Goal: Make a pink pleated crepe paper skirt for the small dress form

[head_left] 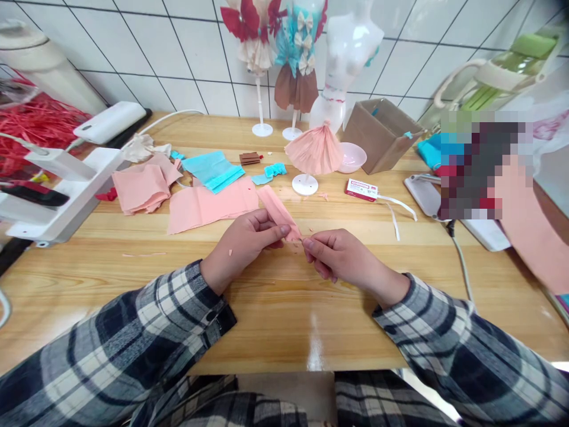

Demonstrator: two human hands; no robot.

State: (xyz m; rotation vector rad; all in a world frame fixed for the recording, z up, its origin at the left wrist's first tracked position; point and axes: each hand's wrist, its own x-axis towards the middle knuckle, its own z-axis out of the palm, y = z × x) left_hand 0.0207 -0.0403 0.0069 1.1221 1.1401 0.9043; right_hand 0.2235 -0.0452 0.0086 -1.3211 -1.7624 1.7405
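My left hand point(255, 237) is closed around a folded strip of pink crepe paper point(276, 204), thumb on top. The strip slants up and left from my fingers. At its near end, thumb and forefinger of my right hand point(331, 252) pinch the edge; the exact spot between those fingertips is hidden. Tiny pink scraps point(311, 230) lie by my fingers. Behind my left hand are a larger pink crepe sheet point(213, 204) and a folded blue crepe piece point(214, 171). Beyond the hands stands a white mini mannequin point(349, 53) with a pleated pink paper skirt point(315, 149).
Two dressed mannequins, one in a brown skirt point(296, 89), stand by the tiled wall. A pink bowl point(353, 157), cardboard box point(382, 136) and small red-and-white box point(361, 190) are at back right. A power strip point(66, 196) and folded pink paper point(140, 187) lie left.
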